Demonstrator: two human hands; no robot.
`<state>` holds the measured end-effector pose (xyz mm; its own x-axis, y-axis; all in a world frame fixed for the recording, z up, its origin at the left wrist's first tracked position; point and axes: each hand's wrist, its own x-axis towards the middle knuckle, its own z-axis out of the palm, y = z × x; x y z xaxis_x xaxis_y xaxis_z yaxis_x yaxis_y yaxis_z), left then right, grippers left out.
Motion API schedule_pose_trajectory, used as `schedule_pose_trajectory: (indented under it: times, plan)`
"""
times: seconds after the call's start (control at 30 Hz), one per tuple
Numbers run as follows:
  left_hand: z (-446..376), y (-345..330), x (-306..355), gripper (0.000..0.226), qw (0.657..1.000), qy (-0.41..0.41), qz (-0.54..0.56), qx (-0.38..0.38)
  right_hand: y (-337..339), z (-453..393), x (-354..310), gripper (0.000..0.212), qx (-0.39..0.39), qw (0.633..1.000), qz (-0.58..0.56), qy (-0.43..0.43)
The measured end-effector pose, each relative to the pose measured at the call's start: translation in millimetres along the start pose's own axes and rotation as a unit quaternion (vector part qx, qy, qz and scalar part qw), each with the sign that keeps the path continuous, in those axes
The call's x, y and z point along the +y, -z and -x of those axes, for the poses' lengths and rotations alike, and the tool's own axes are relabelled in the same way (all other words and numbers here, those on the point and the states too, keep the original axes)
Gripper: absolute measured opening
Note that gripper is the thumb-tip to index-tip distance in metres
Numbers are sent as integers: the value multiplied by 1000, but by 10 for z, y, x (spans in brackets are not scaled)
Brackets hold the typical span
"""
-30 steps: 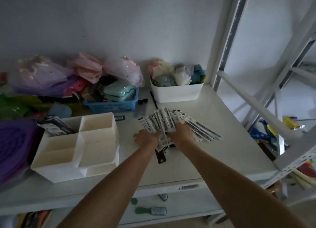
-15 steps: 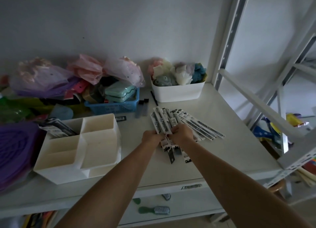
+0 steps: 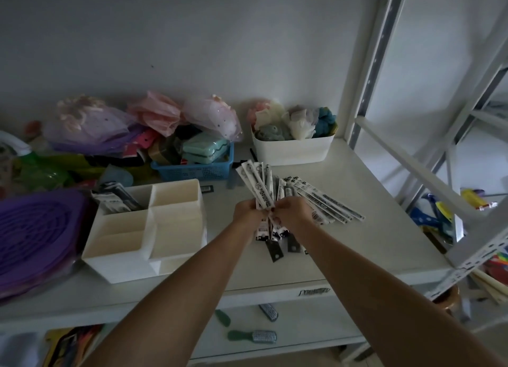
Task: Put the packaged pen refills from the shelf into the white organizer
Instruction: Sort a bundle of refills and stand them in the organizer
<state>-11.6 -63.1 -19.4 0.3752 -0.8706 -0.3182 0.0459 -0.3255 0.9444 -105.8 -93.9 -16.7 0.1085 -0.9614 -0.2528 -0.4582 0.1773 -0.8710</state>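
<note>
My left hand (image 3: pixel 247 212) and my right hand (image 3: pixel 292 211) together grip a bundle of packaged pen refills (image 3: pixel 258 182), long white packets with black print, lifted off the shelf and fanned upward. More refill packets (image 3: pixel 328 203) lie spread on the white shelf (image 3: pixel 357 243) just right of my hands. The white organizer (image 3: pixel 143 230), with several open compartments, stands to the left of my hands. Its back left compartment holds some refill packets (image 3: pixel 116 199); the other compartments look empty.
A white bin of soft toys (image 3: pixel 292 148) and a blue basket (image 3: pixel 193 170) stand behind the refills. Purple mats (image 3: pixel 35 237) and bagged items crowd the left. Metal rack posts (image 3: pixel 368 72) rise at the right. Brushes (image 3: pixel 253 336) lie on the lower shelf.
Both hands gathered the spread refills into a bundle and raised it off the shelf, tilting it upright. Some packets stayed on the shelf at the right.
</note>
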Motion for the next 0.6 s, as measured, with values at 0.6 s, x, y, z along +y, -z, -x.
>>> schedule_pose_trajectory:
  times: [0.6]
  plan:
    - [317,1524,758,29,958,-217,-92,164,-869,475,-1357,22,-5,966,-30,257]
